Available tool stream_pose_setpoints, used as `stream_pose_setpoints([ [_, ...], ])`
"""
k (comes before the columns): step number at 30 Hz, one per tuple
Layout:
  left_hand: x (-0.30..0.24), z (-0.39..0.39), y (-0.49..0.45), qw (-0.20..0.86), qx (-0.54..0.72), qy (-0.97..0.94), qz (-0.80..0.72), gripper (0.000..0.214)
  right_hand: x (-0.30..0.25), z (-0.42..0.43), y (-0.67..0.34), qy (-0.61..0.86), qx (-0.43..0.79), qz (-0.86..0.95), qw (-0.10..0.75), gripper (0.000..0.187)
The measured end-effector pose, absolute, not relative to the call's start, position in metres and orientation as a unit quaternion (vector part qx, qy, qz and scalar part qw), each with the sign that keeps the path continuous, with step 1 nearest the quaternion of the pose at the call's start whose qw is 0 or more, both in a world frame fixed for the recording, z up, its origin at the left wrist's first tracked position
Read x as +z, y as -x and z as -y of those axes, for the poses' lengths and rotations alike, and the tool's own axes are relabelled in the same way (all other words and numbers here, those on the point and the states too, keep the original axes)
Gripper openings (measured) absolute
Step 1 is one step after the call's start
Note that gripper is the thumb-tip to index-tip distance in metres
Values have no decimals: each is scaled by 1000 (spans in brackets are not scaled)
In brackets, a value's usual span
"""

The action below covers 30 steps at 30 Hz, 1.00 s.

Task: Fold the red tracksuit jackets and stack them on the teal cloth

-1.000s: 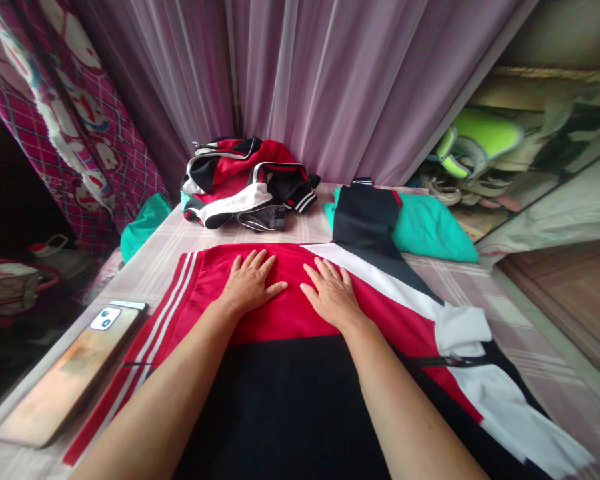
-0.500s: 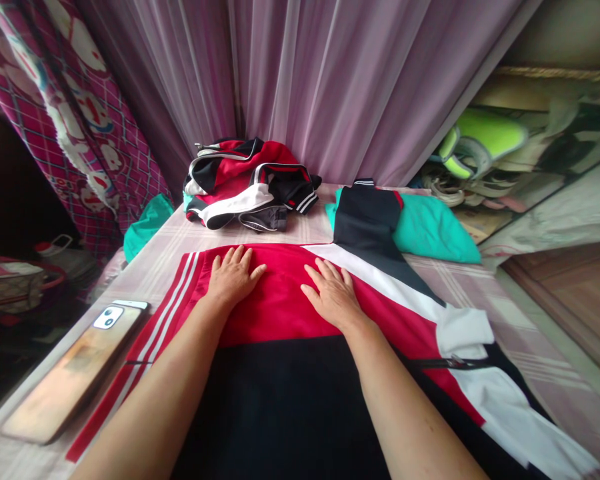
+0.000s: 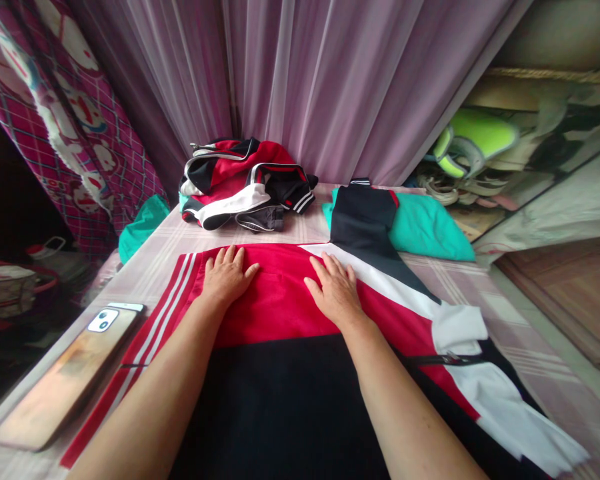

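Technician: Specify the state of the grip at each hand.

Operator: From my remote station I read both as released. The left hand rests palm down and splayed on the red part of the track jacket, near its striped hem. The right hand rests likewise, at the edge of the white band.

Technician: Specify the jacket's location and orientation.

Operator: I locate it spread flat on the table, which has a plaid cover. The hem lies to the left and the white collar to the right. A dark sleeve extends away from me, its upper part over a teal cloth. The black section runs toward me between the forearms.

Technician: List adjacent items.

Operator: I note a phone, camera side up, just beside the hem. A crumpled red, black and white garment occupies the table's far side, well apart from the phone, in front of a purple curtain.
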State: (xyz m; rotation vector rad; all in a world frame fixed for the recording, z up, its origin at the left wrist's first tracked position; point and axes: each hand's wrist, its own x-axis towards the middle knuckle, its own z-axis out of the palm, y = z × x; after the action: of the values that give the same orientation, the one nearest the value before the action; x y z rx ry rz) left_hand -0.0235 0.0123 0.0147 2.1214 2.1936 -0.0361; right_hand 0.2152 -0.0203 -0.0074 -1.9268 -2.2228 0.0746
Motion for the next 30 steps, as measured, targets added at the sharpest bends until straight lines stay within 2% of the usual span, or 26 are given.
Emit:
stream_pose_setpoints([
  [8, 15, -12, 22, 38, -10, -697, -716, 71, -13, 9, -237, 744, 30, 666, 44, 58],
  [24, 15, -12, 22, 56, 0, -699, -713, 67, -2, 0, -228, 725, 39, 684, 75, 57],
  [30, 12, -12, 21, 57, 27, -704, -707, 63, 1, -26, -215, 665, 80, 742, 34, 55],
])
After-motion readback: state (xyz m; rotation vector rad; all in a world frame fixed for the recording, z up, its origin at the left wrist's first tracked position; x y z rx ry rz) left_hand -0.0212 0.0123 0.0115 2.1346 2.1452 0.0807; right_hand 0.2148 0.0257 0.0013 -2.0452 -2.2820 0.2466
